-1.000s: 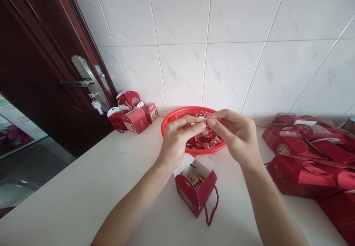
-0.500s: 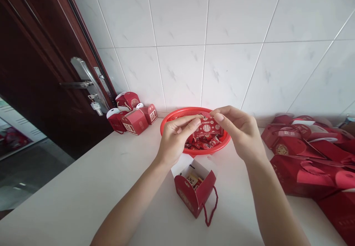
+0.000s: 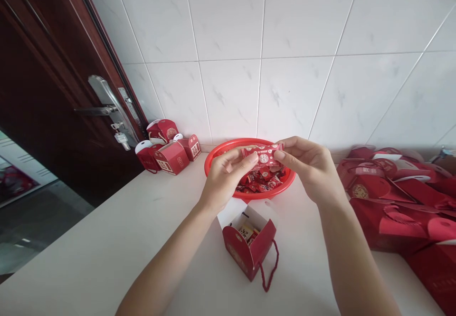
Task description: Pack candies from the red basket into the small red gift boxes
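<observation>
My left hand (image 3: 226,176) and my right hand (image 3: 306,166) pinch the two ends of a red wrapped packet (image 3: 264,158) with white round marks. They hold it over a red plastic basket (image 3: 209,168) of red-wrapped pieces. Nearer to me, between my forearms, an open red box (image 3: 238,254) stands on the white table (image 3: 164,244). Its white inner flap is up, a dark red cord handle hangs on its right side, and small wrapped pieces lie inside.
Several closed red boxes (image 3: 173,158) stand at the back left, beside a dark door (image 3: 53,92) with keys in its lock. A large pile of red boxes (image 3: 388,221) covers the right side. A tiled wall (image 3: 231,97) rises behind the basket.
The packet has turned and now lies more level between my fingers, with its left end showing. My hands stay almost in place, while the view has shifted slightly.
</observation>
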`<state>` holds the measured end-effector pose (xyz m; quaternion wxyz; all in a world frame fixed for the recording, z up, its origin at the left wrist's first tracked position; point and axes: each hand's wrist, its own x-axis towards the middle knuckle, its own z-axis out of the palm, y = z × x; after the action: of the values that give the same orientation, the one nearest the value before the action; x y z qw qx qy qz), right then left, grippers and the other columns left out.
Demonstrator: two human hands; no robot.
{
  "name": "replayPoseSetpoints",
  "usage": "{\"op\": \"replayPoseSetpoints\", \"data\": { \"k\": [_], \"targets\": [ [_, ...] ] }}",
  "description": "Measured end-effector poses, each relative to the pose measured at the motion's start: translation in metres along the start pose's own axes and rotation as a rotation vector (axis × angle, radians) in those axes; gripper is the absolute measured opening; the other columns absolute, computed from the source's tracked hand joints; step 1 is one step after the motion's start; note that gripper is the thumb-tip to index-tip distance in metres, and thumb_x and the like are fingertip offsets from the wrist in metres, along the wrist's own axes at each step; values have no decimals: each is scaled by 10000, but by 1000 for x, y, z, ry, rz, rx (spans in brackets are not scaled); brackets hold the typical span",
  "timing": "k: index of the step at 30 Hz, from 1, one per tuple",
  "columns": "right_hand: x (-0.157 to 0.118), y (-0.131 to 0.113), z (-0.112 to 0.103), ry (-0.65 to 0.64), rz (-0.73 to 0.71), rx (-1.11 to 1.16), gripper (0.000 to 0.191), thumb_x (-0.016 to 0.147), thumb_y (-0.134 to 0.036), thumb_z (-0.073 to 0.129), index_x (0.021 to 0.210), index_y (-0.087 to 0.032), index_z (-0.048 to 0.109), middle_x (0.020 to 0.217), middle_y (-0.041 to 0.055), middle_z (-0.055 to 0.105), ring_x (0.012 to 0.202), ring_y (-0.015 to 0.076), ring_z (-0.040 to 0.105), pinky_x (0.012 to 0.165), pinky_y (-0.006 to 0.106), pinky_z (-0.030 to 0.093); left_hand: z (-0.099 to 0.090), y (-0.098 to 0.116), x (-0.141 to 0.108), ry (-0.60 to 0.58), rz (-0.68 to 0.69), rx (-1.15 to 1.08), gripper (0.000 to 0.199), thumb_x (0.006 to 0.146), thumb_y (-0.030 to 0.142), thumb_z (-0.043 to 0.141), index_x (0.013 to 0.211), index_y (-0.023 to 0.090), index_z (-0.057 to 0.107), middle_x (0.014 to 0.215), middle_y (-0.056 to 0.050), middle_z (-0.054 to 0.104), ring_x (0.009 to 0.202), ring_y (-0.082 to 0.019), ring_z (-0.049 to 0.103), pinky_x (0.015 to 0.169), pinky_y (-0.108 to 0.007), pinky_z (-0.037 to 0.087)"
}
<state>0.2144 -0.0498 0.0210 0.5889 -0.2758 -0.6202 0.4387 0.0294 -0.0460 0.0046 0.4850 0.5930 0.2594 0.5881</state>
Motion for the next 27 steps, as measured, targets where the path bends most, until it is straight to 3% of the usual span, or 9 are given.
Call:
{"op": "replayPoseSetpoints", "data": {
  "k": [3,8,14,27],
  "targets": [
    [1,1,-1,18,19,19,229,796,-386,860,873,-201,749,795,27,768,704,155,722,724,313,644,1,2,-1,-66,4,40,217,868,374,783,1043,249,806,1115,-60,792,1053,-260,737,916,-365,592],
    [1,0,-1,27,66,20,273,782,-417,867,875,-194,740,794,27,764,674,150,716,708,301,634,0,1,-1,-45,10,59,224,855,349,800,1046,233,799,1059,-58,795,970,-235,745,859,-334,608],
    [-1,-3,-5,-155,164,65,342,758,-324,896,1012,-200,703,849,28,773,685,143,706,693,269,596,-1,2,-1,-17,-2,81,198,850,368,802,949,197,785,932,-33,773,841,-176,713,796,-280,599],
    [1,-4,-8,-182,242,193,446,681,-235,936,1010,-193,637,700,-9,731,542,106,647,557,224,549,-6,8,1,-55,16,157,180,803,281,838,947,179,806,742,-10,736,612,-114,616,635,-239,569]
  ]
}}
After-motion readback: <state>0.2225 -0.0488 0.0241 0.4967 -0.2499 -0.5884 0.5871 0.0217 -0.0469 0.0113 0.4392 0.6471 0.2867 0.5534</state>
